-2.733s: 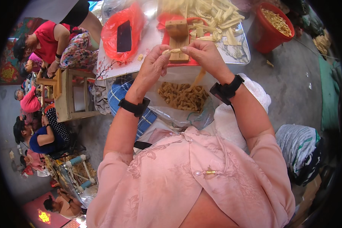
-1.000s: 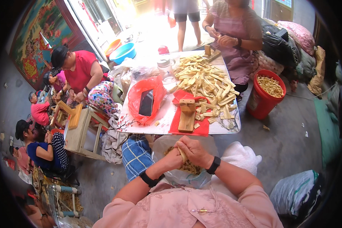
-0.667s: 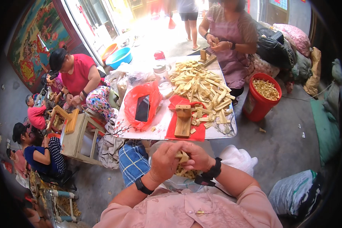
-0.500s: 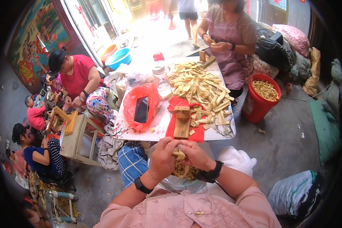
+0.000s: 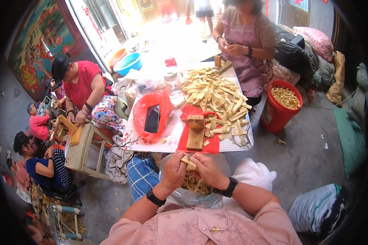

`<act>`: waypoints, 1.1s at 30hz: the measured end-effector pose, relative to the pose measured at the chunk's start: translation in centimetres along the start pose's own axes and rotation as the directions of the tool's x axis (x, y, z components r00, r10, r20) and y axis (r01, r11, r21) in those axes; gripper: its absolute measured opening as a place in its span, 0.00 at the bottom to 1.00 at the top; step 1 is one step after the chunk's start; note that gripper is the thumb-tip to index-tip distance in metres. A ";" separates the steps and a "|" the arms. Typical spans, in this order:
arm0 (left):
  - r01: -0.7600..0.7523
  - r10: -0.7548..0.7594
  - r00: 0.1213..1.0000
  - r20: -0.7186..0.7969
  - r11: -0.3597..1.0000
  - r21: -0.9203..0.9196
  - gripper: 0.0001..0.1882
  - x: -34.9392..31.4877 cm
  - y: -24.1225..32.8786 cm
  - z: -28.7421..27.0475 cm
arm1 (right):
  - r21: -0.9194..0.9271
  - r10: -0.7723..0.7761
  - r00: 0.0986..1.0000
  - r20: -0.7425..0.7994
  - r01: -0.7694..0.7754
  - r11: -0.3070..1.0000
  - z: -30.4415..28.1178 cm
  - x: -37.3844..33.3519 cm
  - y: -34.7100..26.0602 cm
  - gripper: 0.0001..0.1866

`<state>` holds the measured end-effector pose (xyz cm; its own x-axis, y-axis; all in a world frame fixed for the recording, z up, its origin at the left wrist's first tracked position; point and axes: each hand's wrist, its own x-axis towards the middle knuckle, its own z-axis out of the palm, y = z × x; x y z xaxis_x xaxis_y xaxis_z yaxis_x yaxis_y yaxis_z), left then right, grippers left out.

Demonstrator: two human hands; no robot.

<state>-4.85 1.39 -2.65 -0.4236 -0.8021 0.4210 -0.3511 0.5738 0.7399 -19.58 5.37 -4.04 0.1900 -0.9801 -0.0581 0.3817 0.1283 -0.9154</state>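
Centrally, pale strip (image 5: 188,162), between left hand (image 5: 174,171) and right hand (image 5: 209,168), both curled, pinching it

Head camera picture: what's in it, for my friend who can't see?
A person's left hand and right hand hold a pale yellow strip above a clear plastic bag of yellowish pieces. Beyond, a white rectangular table bears heaped yellow strips and a brown wooden block.

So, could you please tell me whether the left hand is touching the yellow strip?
Touching. The head view shows the yellow strip held up between the left hand and the right hand, the left gripping one side.
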 end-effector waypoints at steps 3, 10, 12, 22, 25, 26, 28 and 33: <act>0.027 -0.027 1.000 0.007 0.999 -0.029 0.05 -0.5 0.1 -0.1 | -0.276 -0.251 0.968 0.027 0.248 0.929 -0.2 -0.8 1.3 0.11; 0.319 -0.267 0.948 0.174 0.772 -0.549 0.10 -2.6 -0.4 0.3 | -0.584 -0.421 0.889 0.178 0.440 0.682 0.2 -2.2 -0.5 0.10; 0.337 -0.263 0.942 0.210 0.744 -0.578 0.12 -2.2 0.8 -0.3 | -0.637 -0.373 0.926 0.066 0.327 0.698 -0.2 -2.1 -1.6 0.11; -0.019 0.029 0.998 0.055 0.986 -0.167 0.16 0.2 -1.7 -1.0 | -0.346 -0.295 0.924 0.245 0.367 0.863 -1.1 0.2 0.0 0.08; 0.074 -0.066 0.997 0.037 0.950 -0.303 0.12 -0.7 -2.8 0.0 | -0.207 0.034 0.945 0.327 0.037 0.978 -1.2 0.4 -0.2 0.09; 0.110 -0.109 0.994 0.025 0.907 -0.407 0.10 -1.0 -2.6 0.4 | -0.178 0.033 0.954 0.299 0.021 0.984 -0.9 0.2 -0.2 0.11; 0.181 -0.192 0.980 0.042 0.797 -0.576 0.08 -1.6 -2.0 0.9 | -0.141 0.013 0.968 0.252 0.023 0.990 -0.7 0.1 -0.2 0.11; 0.359 -0.425 0.894 0.141 0.492 -0.793 0.09 -1.6 -1.3 1.1 | -0.436 -0.468 0.880 -0.085 0.389 0.811 -1.5 0.7 1.4 0.08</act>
<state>-4.63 2.09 -4.91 -0.3476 -0.9376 -0.0121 0.3377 -0.1372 0.9312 -20.31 4.60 -5.93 -0.0886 -0.9350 0.3435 -0.0112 -0.3439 -0.9389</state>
